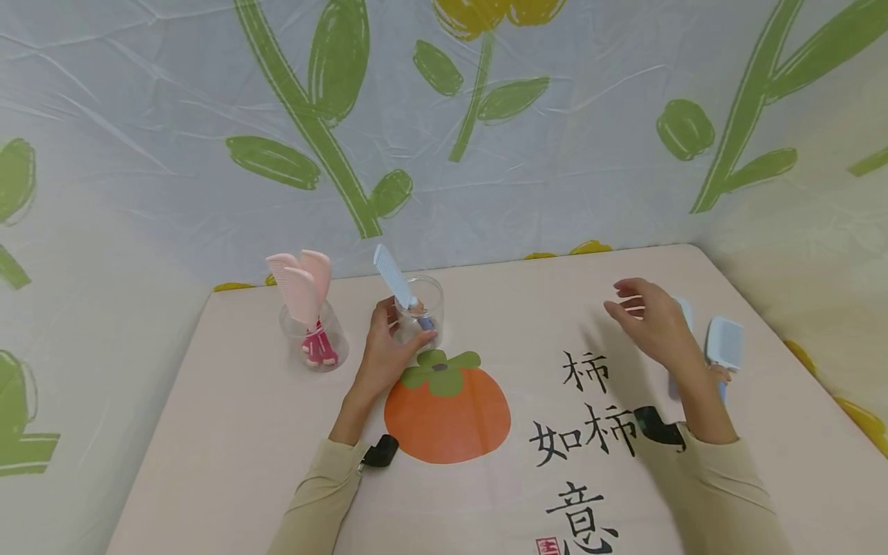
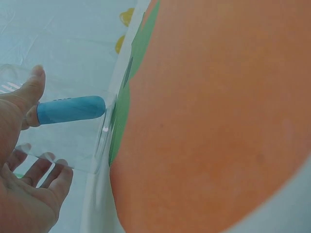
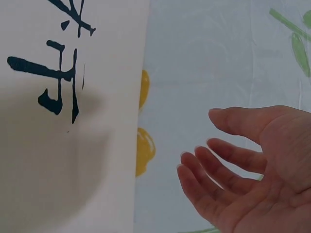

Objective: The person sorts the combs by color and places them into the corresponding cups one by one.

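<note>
On the pale table [image 1: 229, 432], my left hand [image 1: 387, 347] gripped a cup [image 1: 436, 312].
A brush [image 1: 725, 344] lay right of my nearer, loosely spread right hand [image 1: 655, 324], handle toward me.

A pale wall covering [image 1: 173, 85] patterned with green stems [image 1: 333, 158], broad leaves [image 1: 340, 62] and yellow flowers [image 1: 472, 15] hangs behind a light-topped table [image 1: 520, 308]. Printed on the tabletop, an orange persimmon [image 1: 447, 424] sits left of black brush-style characters [image 1: 585, 374], a red seal [image 1: 547, 546] beside the lowest.
</note>
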The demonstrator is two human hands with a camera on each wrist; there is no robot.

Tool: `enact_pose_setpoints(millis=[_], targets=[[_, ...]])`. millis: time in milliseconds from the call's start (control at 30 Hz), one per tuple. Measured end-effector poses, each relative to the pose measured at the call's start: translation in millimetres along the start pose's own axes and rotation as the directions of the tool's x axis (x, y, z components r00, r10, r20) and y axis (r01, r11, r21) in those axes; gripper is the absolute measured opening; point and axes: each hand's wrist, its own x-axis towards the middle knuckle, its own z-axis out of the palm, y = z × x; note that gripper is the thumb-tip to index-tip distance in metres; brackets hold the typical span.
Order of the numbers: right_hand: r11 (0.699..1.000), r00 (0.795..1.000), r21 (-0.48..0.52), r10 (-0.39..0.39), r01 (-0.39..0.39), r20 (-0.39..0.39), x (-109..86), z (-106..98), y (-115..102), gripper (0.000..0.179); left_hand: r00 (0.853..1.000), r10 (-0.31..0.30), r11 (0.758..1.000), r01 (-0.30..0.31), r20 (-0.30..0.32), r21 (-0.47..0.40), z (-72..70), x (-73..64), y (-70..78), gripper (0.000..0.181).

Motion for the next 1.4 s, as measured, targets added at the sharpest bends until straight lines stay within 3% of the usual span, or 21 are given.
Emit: enact_pose_setpoints(millis=[767, 1400], targets=[[0.987, 0.994, -0.122, 0.107, -0.102, 0.03, -20.1, -17.9, 41.1, 0.047, 1.0, -0.001, 1.0, 0.001, 0.001, 0.028, -2.1, -1.1, -0.2, 0.078], [0.955, 0.961, -0.188, 0.252, -0.229, 0.11, -37.6, -29.9, 63.9, 0.051, 1.0, -0.002, 1.0, 0.002, 0.006, 0.008, -2.0, -2.5, 3.5, 0.075]])
